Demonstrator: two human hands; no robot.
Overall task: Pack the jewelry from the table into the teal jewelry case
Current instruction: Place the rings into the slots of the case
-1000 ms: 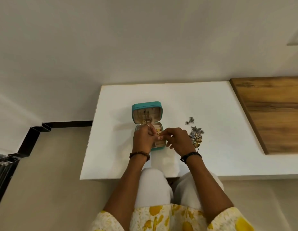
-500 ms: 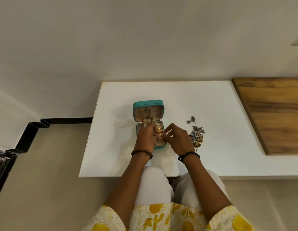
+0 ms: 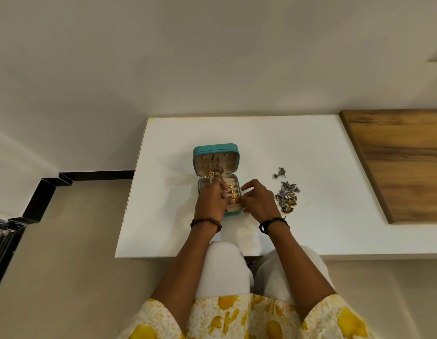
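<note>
Right hand (image 3: 259,201) lifted off teal case (image 3: 216,150) rim

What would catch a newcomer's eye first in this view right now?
The open teal jewelry case near the middle of the white table, gold rings lined up in its base. Both hands meet over that base, left hand and right hand. To the right lies a loose pile of silver jewelry still on the table.
</note>
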